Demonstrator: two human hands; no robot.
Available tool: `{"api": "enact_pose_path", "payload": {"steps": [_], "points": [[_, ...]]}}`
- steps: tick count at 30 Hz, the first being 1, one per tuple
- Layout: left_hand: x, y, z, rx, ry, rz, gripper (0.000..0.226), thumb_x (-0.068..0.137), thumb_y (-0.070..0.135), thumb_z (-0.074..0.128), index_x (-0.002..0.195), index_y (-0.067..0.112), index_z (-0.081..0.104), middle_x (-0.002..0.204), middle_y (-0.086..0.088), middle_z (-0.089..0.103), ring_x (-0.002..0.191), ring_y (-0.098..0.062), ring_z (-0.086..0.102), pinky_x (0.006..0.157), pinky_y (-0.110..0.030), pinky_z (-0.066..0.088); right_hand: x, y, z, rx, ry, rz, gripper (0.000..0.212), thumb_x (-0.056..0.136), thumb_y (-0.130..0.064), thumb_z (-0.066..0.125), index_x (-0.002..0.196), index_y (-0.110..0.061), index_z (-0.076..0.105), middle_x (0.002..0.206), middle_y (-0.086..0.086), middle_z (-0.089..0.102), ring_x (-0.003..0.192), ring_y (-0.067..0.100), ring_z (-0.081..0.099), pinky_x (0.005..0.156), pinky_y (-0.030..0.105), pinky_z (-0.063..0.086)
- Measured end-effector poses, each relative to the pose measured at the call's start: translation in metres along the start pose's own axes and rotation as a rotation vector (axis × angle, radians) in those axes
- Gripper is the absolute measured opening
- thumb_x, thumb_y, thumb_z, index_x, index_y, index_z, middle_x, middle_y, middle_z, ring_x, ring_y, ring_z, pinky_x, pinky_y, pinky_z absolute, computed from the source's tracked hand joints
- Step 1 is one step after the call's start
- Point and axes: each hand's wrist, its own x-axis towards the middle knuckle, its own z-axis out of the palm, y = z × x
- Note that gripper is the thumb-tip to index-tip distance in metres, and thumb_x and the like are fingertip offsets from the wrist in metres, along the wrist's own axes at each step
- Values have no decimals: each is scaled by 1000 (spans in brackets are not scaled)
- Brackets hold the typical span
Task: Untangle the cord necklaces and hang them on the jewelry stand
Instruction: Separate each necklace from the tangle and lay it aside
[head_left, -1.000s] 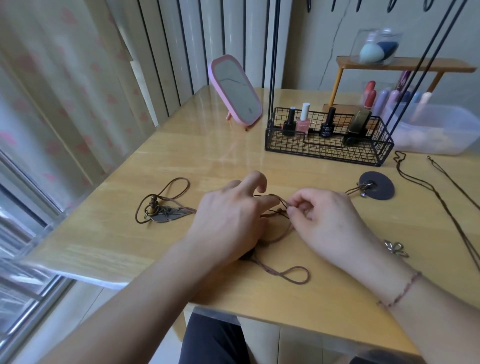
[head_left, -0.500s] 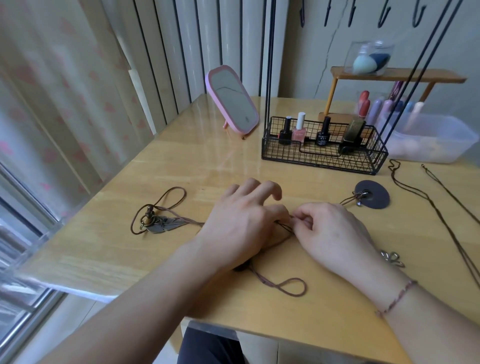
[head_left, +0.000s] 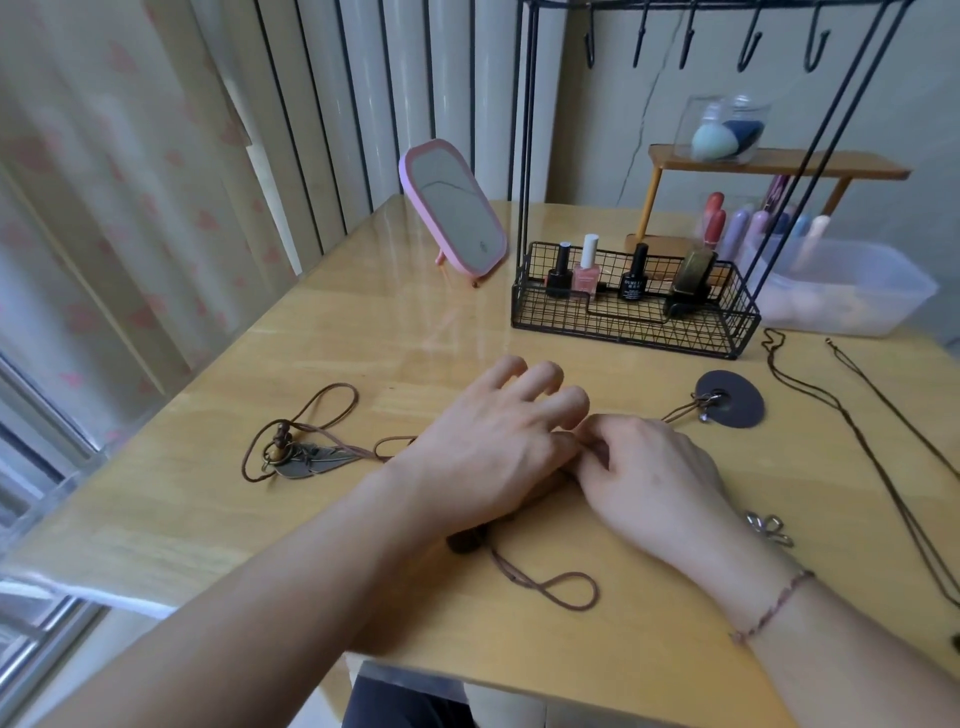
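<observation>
The person's two hands meet at the middle of the wooden table (head_left: 363, 332), in front of the black wire jewelry stand (head_left: 631, 306). The left hand (head_left: 493, 452) lies palm down with its fingers spread and only lightly bent, resting over a tangle of brown cord. The right hand (head_left: 649, 478) is curled, its fingertips drawn together against the left hand; it seems to pinch the cord there, though the cord itself is hidden between the hands.

The cords fan out from the hands. To the left of the stand and nearer the person, a brown cord necklace (head_left: 306, 441) lies in loops with a grey leaf pendant and a bead. Below the hands, a cord loop (head_left: 566, 590) trails toward the table's near edge, with a dark bead just by the left wrist. In front of the stand's right end, a dark round pendant (head_left: 730, 400) lies flat, its cord running toward the right hand. To the right of the stand, two thin long cords (head_left: 841, 415) stretch across the table. A small metal flower charm (head_left: 769, 527) lies beside the right wrist.

The stand's hooks (head_left: 748, 52) hang bare above. Its basket holds nail polish bottles (head_left: 587, 270). A pink mirror (head_left: 452, 208) leans just left of the stand.
</observation>
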Motion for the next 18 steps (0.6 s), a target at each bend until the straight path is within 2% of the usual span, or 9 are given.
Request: {"api": "enact_pose_path", "payload": {"steps": [2,3,5,7,9,11,14,16,18], "points": [[-2,-2,-2,-68,-45,-88,14,87,31,62,87,20,71,103,1,61,102,-30,53,83,-44,44,-1,-1,-1,-2,15,-5,15,93,-37,47,92,-29,59,97,-1,67,97,33,61,67,33,37],[-3,-3,-5,-173,-65,-166,15,86,33,61,88,21,70,101,3,62,100,-26,53,83,-41,44,-3,-2,-1,2,22,-14,16,94,-37,45,89,-26,57,93,-2,66,94,33,60,66,33,39],[-6,-7,-13,-513,-66,-372,7,88,21,59,89,19,66,92,6,64,91,-16,54,81,-32,45,-7,0,-2,39,50,-39,20,95,-34,43,84,-23,56,85,-4,64,88,30,59,68,34,44],[-8,-12,-19,-855,-59,-548,11,95,8,53,88,14,59,77,8,63,76,-9,55,72,-21,44,-12,3,-5,72,108,-79,22,93,-32,44,78,-24,57,84,-9,61,92,21,53,75,34,43],[-9,-14,-21,-1201,44,-651,10,96,11,50,87,11,54,66,7,58,68,-11,53,69,-19,44,-16,7,-9,71,153,-103,21,91,-32,48,73,-26,58,91,-15,57,99,14,45,84,33,38],[-8,-16,-23,-1525,234,-736,7,92,13,49,87,10,53,60,6,48,60,-14,48,67,-24,46,-19,12,-15,78,163,-79,23,88,-33,49,68,-25,59,96,-19,56,103,11,40,86,31,33],[-3,-20,-32,-1852,366,-743,5,90,11,48,87,13,53,59,5,33,50,-11,33,58,-27,40,-19,18,-19,59,131,4,30,84,-36,46,61,-21,57,89,-15,56,100,13,40,84,31,33],[-2,-23,-36,-1972,348,-661,5,89,11,51,86,14,54,56,8,30,48,-9,27,53,-25,36,-17,16,-17,44,82,44,34,87,-35,43,62,-18,57,82,-11,54,98,17,43,83,33,39],[-1,-25,-36,-2038,266,-569,5,84,14,63,85,14,57,56,9,29,48,-9,26,52,-25,36,-15,13,-13,53,57,50,34,90,-33,43,65,-16,57,80,-8,53,97,19,44,86,35,42]]}}
